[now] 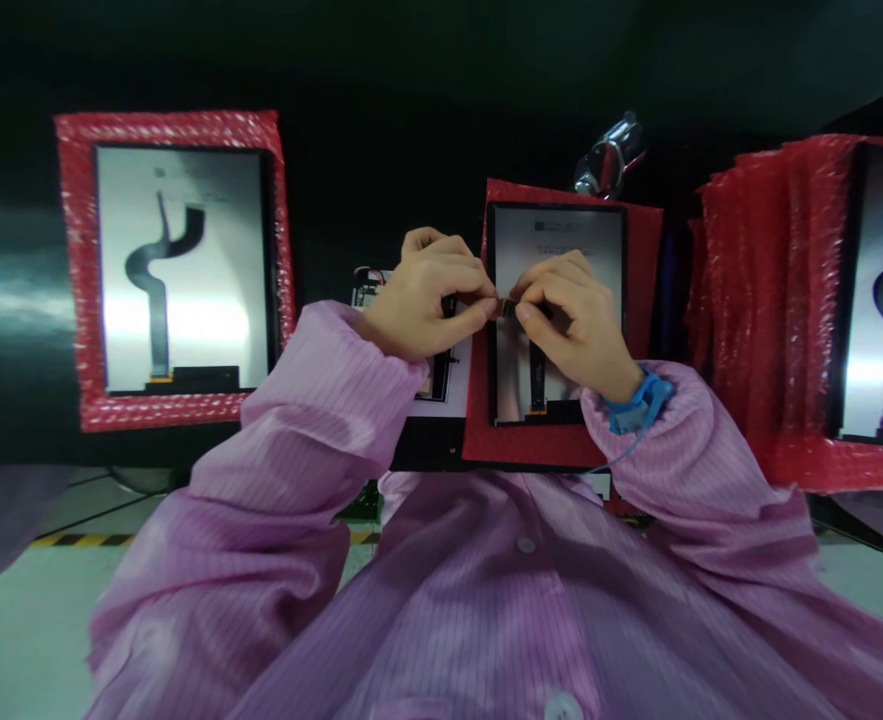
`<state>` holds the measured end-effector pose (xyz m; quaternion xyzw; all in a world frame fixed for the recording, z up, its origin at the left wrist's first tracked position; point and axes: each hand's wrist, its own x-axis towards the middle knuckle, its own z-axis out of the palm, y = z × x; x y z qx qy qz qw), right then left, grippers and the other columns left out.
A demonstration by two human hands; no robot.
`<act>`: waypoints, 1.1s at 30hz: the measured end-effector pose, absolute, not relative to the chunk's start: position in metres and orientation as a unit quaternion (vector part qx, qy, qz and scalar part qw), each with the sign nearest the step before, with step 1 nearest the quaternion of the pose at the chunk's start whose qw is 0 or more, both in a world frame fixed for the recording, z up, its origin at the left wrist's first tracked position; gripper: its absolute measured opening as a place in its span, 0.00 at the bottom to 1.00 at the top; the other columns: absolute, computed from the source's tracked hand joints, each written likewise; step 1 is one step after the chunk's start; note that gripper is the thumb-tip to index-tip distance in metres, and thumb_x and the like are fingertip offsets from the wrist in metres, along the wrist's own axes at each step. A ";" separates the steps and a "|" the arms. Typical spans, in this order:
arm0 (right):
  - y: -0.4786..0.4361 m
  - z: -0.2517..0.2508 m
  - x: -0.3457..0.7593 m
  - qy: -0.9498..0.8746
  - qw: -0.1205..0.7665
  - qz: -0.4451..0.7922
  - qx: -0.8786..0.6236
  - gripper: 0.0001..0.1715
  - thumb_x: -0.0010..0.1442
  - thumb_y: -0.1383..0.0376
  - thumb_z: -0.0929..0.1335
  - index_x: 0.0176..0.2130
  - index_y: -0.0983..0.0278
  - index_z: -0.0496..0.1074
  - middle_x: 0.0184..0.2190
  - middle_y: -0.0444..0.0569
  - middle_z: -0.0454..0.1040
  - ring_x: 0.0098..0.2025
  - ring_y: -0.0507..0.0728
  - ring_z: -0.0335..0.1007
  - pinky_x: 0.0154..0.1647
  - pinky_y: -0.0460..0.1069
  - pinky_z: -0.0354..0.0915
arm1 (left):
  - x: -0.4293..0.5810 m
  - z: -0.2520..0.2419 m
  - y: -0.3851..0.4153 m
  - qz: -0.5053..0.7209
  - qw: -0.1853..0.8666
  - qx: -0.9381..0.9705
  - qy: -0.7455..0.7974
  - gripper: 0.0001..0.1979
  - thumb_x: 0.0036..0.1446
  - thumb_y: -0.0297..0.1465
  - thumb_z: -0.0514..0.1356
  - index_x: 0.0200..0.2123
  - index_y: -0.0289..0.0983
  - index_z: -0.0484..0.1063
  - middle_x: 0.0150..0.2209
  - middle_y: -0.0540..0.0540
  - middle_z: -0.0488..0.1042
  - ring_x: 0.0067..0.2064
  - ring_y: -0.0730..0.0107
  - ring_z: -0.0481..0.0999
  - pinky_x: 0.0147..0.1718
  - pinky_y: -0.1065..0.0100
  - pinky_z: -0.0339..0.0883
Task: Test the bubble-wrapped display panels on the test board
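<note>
Over a display panel [561,222] with a silvery back, both my hands meet at the dark end of its flex cable [537,375]. My right hand [572,315] is closed, pinching the cable near that end between thumb and finger. Thumb and forefinger of my left hand [441,290] are pressed together right at the cable's tip; what they grip is too small to make out. The cable's lower end joins the panel's bottom edge, while part of its upper length is hidden behind my right hand. Red wrap [643,270] lies under the panel.
Another panel [186,320] with a curved flex cable rests on red bubble wrap [81,270] at left. To the right, stacked red bubble wrap [771,320] carries a further panel [868,350]. A shiny metallic object [610,155] stands behind. Under my left wrist lies a white sheet [456,385] with dark parts.
</note>
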<state>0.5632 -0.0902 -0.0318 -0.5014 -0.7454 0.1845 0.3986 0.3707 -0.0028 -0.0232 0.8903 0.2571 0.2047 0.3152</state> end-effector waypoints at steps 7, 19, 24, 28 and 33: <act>-0.091 -0.031 0.563 -0.752 0.392 0.184 -0.497 0.12 0.67 0.62 0.63 0.31 0.61 0.66 0.34 0.45 0.74 0.39 0.55 0.68 0.49 0.57 0.62 | 0.371 -0.023 -0.003 0.217 0.317 0.889 0.248 0.10 0.56 0.37 0.55 0.25 0.44 0.72 0.27 0.49 0.75 0.37 0.59 0.74 0.53 0.45 0.60; -0.090 -0.034 0.563 -0.743 0.382 0.234 -0.496 0.15 0.69 0.58 0.62 0.32 0.61 0.65 0.34 0.45 0.74 0.40 0.55 0.69 0.48 0.55 0.62 | 0.370 -0.025 -0.002 0.205 0.308 0.898 0.236 0.12 0.59 0.38 0.54 0.26 0.42 0.71 0.27 0.48 0.74 0.38 0.59 0.73 0.53 0.42 0.57; -0.090 -0.033 0.564 -0.747 0.381 0.238 -0.490 0.17 0.70 0.56 0.62 0.31 0.61 0.64 0.34 0.46 0.74 0.40 0.55 0.70 0.49 0.56 0.62 | 0.369 -0.029 0.001 0.206 0.316 0.895 0.236 0.11 0.59 0.40 0.56 0.26 0.43 0.71 0.27 0.50 0.73 0.37 0.61 0.72 0.58 0.42 0.55; -0.090 -0.031 0.564 -0.746 0.374 0.245 -0.493 0.17 0.70 0.54 0.61 0.32 0.61 0.64 0.35 0.46 0.74 0.41 0.56 0.70 0.51 0.57 0.62 | 0.369 -0.030 0.001 0.212 0.321 0.891 0.240 0.13 0.58 0.42 0.58 0.24 0.43 0.70 0.26 0.50 0.72 0.37 0.62 0.73 0.58 0.42 0.54; -0.090 -0.032 0.564 -0.748 0.371 0.242 -0.494 0.19 0.70 0.52 0.60 0.32 0.60 0.64 0.35 0.46 0.74 0.41 0.56 0.70 0.51 0.58 0.62 | 0.369 -0.029 -0.001 0.217 0.317 0.885 0.263 0.13 0.57 0.43 0.59 0.23 0.45 0.71 0.27 0.52 0.76 0.40 0.59 0.76 0.61 0.43 0.53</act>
